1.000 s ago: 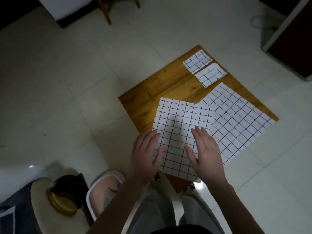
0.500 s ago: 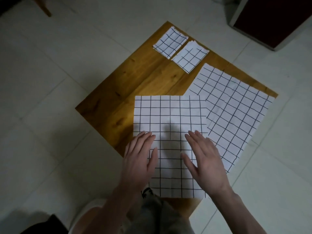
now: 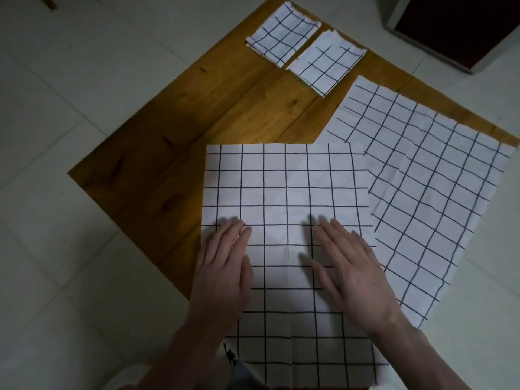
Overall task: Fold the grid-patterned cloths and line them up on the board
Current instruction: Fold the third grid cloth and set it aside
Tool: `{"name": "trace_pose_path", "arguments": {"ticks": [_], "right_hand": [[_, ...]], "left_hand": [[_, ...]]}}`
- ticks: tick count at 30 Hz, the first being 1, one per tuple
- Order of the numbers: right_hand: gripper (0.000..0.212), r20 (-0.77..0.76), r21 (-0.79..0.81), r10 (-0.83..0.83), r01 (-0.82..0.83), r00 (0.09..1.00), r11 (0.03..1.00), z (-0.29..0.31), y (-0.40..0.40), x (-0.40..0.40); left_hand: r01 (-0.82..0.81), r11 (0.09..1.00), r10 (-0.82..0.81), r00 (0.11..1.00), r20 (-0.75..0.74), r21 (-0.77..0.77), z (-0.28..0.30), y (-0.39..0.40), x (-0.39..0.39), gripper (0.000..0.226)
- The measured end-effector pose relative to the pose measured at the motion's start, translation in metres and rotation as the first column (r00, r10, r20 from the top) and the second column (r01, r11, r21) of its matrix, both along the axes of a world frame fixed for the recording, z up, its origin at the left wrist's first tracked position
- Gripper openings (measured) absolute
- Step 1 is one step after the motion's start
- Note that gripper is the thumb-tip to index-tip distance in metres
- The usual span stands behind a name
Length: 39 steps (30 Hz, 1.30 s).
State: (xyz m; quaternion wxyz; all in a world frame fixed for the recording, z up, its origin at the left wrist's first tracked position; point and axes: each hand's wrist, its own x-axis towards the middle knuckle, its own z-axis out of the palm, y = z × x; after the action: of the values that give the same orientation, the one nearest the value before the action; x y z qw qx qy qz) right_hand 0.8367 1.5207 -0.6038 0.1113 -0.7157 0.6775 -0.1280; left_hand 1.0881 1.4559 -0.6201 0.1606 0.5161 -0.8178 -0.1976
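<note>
Both hands (image 3: 287, 277) flat on open cloth (image 3: 284, 187) | wooden board (image 3: 174, 142)

Bare board (image 3: 174, 130) left of the flat cloth (image 3: 284, 187); two folded cloths (image 3: 306, 49) at the far corner.

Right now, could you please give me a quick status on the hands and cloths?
Left hand, right hand flat on near cloth. Two folded cloths at board's far corner. Second unfolded cloth alongside, unobstructed.
</note>
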Motion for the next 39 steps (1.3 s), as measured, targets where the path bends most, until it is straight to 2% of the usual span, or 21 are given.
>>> {"name": "trace_pose_path", "arguments": {"ticks": [6, 12, 19, 23, 27, 31, 36, 39], "right_hand": [[0.059, -0.083, 0.03, 0.036, -0.034, 0.996, 0.999, -0.03, -0.005, -0.015], [0.045, -0.065, -0.059, 0.027, -0.031, 0.997, 0.998, -0.031, -0.001, -0.019], [0.031, -0.031, -0.093, 0.033, -0.036, 0.999, 0.995, -0.025, -0.005, -0.02], [0.02, -0.007, -0.167, 0.05, -0.051, 0.999, 0.985, -0.02, -0.009, -0.021], [0.02, 0.005, -0.2, 0.088, -0.085, 0.996, 0.976, -0.014, -0.013, -0.024], [0.024, -0.015, -0.243, 0.118, -0.118, 0.993, 0.963, -0.003, -0.017, -0.029], [0.021, 0.015, -0.267, 0.167, -0.157, 0.986, 0.951, 0.019, -0.024, -0.037], [0.019, 0.06, -0.262, 0.191, -0.169, 0.98, 0.95, 0.031, -0.029, -0.039]], "left_hand": [[0.109, 0.994, -0.105, 0.986, 0.126, -0.025, -0.028, -0.009, 0.019, 0.051], [0.145, 0.987, -0.133, 0.98, 0.15, -0.074, -0.035, -0.01, 0.025, 0.048], [0.125, 0.984, -0.114, 0.989, 0.093, -0.125, -0.032, -0.011, 0.028, 0.04], [0.105, 0.978, -0.099, 0.994, 0.042, -0.181, -0.03, -0.012, 0.028, 0.027], [0.095, 0.974, -0.098, 0.995, -0.003, -0.206, -0.021, -0.019, 0.031, 0.015], [0.13, 0.977, -0.136, 0.99, -0.027, -0.17, -0.014, -0.027, 0.037, 0.015], [0.212, 0.969, -0.215, 0.977, -0.01, -0.127, 0.005, -0.038, 0.046, 0.028], [0.313, 0.939, -0.318, 0.948, -0.011, -0.141, 0.016, -0.044, 0.046, 0.017]]}}
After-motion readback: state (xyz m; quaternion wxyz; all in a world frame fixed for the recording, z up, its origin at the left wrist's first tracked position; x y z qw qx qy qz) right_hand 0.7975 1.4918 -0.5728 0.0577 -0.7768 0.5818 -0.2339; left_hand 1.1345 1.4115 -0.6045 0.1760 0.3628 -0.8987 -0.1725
